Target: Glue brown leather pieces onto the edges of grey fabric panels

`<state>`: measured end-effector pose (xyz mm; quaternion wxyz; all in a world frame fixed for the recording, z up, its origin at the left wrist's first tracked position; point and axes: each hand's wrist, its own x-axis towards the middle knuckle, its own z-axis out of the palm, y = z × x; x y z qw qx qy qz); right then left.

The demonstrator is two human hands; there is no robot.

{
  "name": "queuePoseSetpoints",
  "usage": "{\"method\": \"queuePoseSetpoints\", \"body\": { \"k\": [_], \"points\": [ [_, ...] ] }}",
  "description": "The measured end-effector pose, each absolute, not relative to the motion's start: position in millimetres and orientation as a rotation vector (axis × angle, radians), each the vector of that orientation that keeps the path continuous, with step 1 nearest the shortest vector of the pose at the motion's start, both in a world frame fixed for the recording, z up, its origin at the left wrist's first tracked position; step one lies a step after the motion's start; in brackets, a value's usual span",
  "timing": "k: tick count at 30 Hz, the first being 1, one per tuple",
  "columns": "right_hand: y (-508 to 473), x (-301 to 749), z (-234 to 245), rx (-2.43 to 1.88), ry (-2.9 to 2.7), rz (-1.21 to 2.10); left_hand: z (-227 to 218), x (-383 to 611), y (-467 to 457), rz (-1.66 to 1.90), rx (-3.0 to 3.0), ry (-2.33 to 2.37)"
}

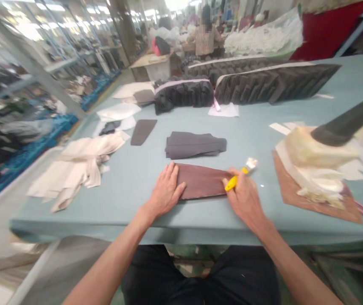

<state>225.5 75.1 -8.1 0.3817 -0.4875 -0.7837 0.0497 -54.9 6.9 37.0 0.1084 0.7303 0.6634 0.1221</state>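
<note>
Left hand [165,189] flat on one maroon panel [203,182], right hand [244,197] gripping one brush [231,183], one grey bundle [194,144] beyond

Pale cloth pieces [79,163] lie in a loose, overlapping heap toward the left side of the blue-green table [130,203]. Farther back, a pinkish band [184,82] runs along a dark bundle [184,95], beside a longer dark row [270,84]. Beyond, a person in a patterned top [204,40] faces away, left of a whitish heap [261,36] and red cloth [330,27]. Blurred shelving [73,59] fills the left.
</note>
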Motion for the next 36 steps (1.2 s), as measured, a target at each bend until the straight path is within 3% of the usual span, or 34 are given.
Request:
{"method": "queuePoseSetpoints", "body": {
  "k": [7, 21, 36],
  "points": [
    [81, 228, -24, -1.212, -1.876, 0.190, 39, -62, -1, 0.382, 2.206, 1.976],
    [71, 233, -12, -1.455, -1.738, 0.253, 31, -85, -12, 0.779, 1.966, 1.837],
    [63, 233, 0, -1.334, -1.675, 0.269, 34, -87, -25, 1.014, 1.984, 1.959]
  ]
}}
